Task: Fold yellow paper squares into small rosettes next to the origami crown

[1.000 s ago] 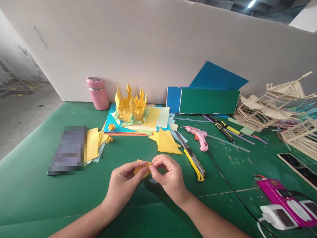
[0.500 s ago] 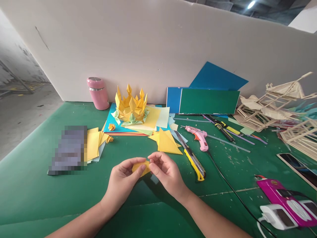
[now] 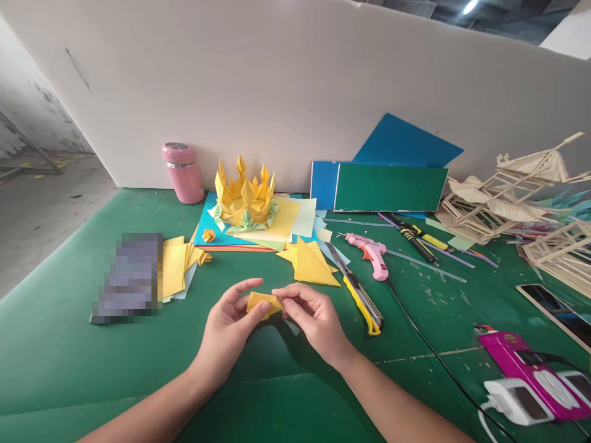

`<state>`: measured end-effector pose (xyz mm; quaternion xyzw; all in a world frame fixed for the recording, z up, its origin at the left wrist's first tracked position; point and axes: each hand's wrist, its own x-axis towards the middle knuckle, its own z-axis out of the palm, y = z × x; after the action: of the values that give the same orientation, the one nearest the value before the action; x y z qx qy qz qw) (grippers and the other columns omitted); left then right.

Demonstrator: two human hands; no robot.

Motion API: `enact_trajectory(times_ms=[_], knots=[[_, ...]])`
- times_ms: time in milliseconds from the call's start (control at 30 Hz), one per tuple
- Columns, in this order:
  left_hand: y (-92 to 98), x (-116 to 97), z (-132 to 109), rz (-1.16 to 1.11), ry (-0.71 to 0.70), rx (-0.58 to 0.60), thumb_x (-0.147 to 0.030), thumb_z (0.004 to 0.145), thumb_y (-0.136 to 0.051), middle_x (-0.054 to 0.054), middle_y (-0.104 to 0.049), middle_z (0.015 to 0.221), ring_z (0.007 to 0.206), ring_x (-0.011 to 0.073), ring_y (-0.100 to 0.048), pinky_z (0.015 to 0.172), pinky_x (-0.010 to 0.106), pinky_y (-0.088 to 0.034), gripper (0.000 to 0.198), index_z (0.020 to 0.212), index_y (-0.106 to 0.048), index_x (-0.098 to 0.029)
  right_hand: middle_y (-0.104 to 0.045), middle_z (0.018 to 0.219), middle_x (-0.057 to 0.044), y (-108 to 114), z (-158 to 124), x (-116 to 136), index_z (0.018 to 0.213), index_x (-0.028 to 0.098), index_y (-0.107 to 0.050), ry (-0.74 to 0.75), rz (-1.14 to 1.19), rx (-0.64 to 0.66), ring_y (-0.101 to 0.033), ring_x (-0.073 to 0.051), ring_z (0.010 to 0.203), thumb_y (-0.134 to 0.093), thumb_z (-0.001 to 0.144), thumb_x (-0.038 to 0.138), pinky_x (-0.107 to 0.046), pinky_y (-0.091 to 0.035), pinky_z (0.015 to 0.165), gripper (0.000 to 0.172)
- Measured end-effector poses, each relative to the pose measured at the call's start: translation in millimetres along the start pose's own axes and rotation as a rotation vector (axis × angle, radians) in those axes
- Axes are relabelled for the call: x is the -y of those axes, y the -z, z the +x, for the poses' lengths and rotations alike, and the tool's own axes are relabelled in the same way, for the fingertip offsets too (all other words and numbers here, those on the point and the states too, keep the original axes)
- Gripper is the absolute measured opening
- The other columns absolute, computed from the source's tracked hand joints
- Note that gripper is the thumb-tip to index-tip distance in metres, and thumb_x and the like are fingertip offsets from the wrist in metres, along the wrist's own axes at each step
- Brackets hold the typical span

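Observation:
A small piece of folded yellow paper [image 3: 262,301] is held between my two hands, above the green table. My left hand [image 3: 231,329] pinches its left side, thumb on the near face and index finger raised off it. At its right end, my right hand [image 3: 314,317] pinches the tip between thumb and fingers. Just beyond lie creased yellow sheets [image 3: 311,263]. A yellow paper crown [image 3: 244,197] with pale green folded pieces round its base stands farther back. Near it sits a small folded paper rose [image 3: 209,235].
Right of my hands lie a yellow box cutter [image 3: 362,301] and a pink glue gun [image 3: 372,252] with a trailing black cord. A magenta power strip [image 3: 535,375] and a phone [image 3: 558,314] are at the right. A pink flask [image 3: 183,173] and yellow paper squares [image 3: 172,267] are left.
My left index finger has lifted off the folded paper, showing more of its face. My right fingers have closed on its right tip. Objects on the table stay put.

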<state>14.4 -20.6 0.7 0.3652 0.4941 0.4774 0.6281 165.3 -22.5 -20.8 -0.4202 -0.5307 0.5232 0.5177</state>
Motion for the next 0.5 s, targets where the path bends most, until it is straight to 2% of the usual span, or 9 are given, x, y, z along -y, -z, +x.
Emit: enact_trajectory(times_ms=[167, 267, 367, 500], knots=[[1.2, 8.6, 1.4, 0.046, -0.106, 0.012, -0.032, 0.058, -0.079, 0.001, -0.069, 0.086, 0.077, 0.0166, -0.066, 0.07, 0.027, -0.055, 0.038, 0.09, -0.062, -0.019, -0.059, 0.077, -0.001, -1.9, -0.2, 0.2, 0.091, 0.021, -0.067, -0.04, 0.045, 0.007, -0.055, -0.014, 0.071, -0.064, 0.077, 0.036, -0.027, -0.05, 0.066, 0.021], [0.5, 11.5, 1.3, 0.067, -0.154, 0.026, -0.03, 0.058, -0.079, 0.0, -0.064, 0.088, 0.08, 0.0157, -0.064, 0.07, 0.025, -0.054, 0.038, 0.09, -0.062, -0.019, -0.056, 0.076, 0.0, -3.6, -0.2, -1.2, 0.092, 0.021, -0.065, -0.057, -0.001, 0.026, -0.054, -0.014, 0.069, -0.064, 0.077, 0.034, -0.025, -0.048, 0.064, 0.02], [-1.6, 8.6, 1.1, 0.017, -0.117, 0.041, -0.031, 0.058, -0.08, -0.002, -0.062, 0.086, 0.079, 0.0143, -0.064, 0.07, 0.024, -0.054, 0.043, 0.094, -0.059, -0.02, -0.052, 0.075, 0.001, -3.9, -0.3, -2.8, 0.093, 0.021, -0.06, -0.01, -0.02, -0.036, -0.052, -0.012, 0.067, -0.061, 0.079, 0.033, -0.023, -0.047, 0.061, 0.018], [-2.0, 3.2, 0.9, -0.023, 0.025, 0.092, -0.037, 0.06, -0.08, -0.001, -0.066, 0.082, 0.073, 0.013, -0.064, 0.07, 0.025, -0.054, 0.052, 0.103, -0.055, -0.02, -0.051, 0.075, 0.001, -3.2, -0.6, -4.2, 0.084, 0.022, -0.052, 0.115, -0.069, -0.155, -0.051, -0.012, 0.068, -0.057, 0.083, 0.032, -0.022, -0.046, 0.061, 0.011]])
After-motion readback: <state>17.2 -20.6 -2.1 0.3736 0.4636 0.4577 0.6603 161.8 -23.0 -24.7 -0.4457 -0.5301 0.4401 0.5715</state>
